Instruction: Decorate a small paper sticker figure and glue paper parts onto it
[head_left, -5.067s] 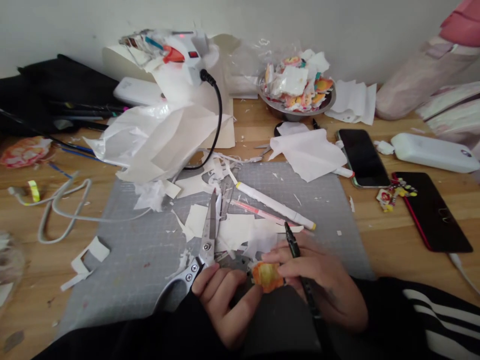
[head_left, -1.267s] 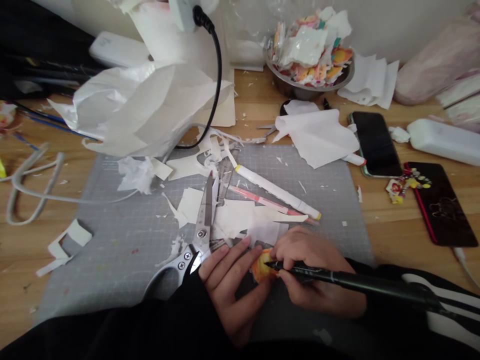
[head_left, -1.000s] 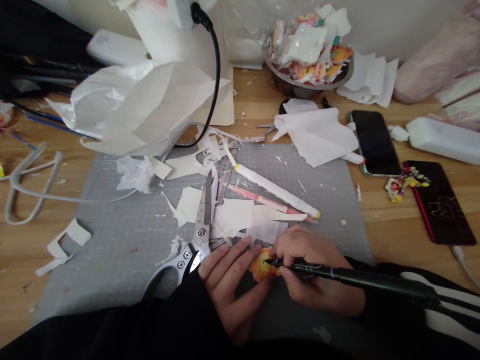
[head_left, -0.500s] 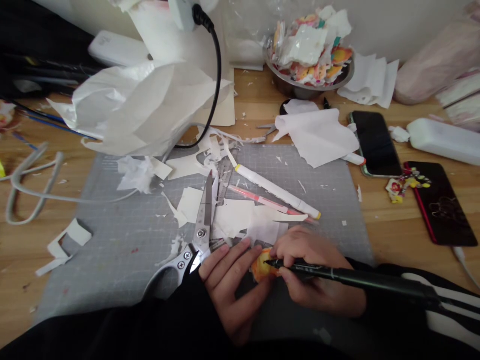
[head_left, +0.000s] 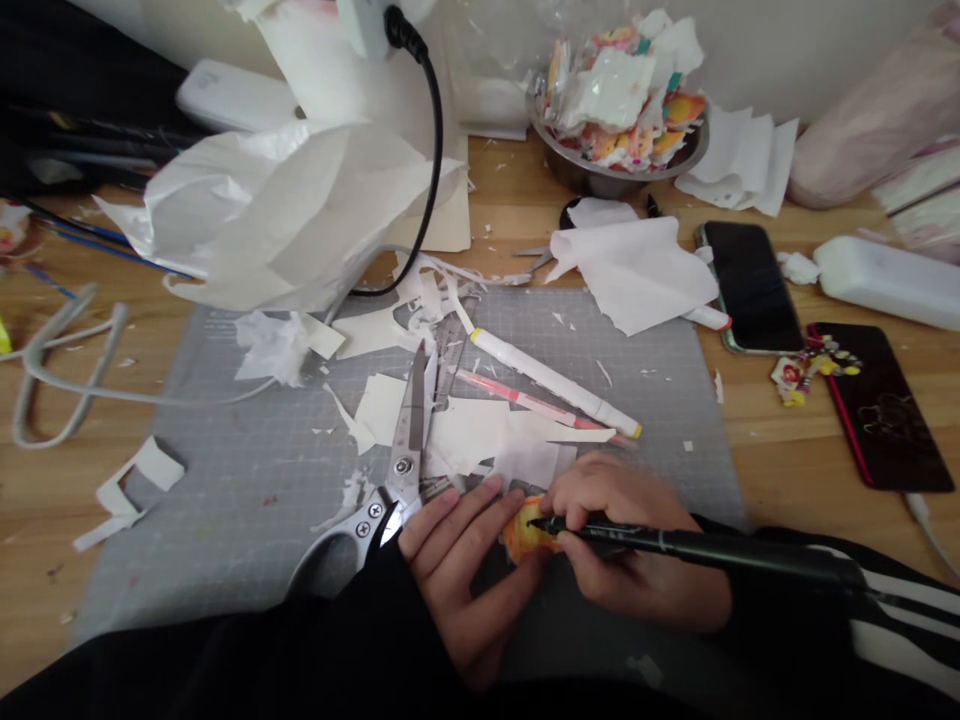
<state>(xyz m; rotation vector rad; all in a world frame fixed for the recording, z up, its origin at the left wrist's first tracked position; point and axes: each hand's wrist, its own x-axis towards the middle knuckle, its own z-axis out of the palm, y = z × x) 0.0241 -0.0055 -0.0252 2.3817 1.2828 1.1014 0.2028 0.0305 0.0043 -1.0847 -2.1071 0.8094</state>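
Near the middle of the grey mat (head_left: 247,520), the right hand's (head_left: 626,500) fingers pinch a black pen (head_left: 731,555), its tip at an orange-and-yellow piece (head_left: 520,540). The left hand (head_left: 472,570), thumb spread from its straight fingers, touches the piece's left side. This looks like marking; the next stroke calls for steadiness.

A green-edged phone (head_left: 752,287) lies near a red-edged phone (head_left: 889,410), a colourful charm (head_left: 790,380) overlapping the latter's corner.

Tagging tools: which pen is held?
The black marker, gripped by the right hand; the white marker with yellow ends and the pink pen lie on the grey mat.
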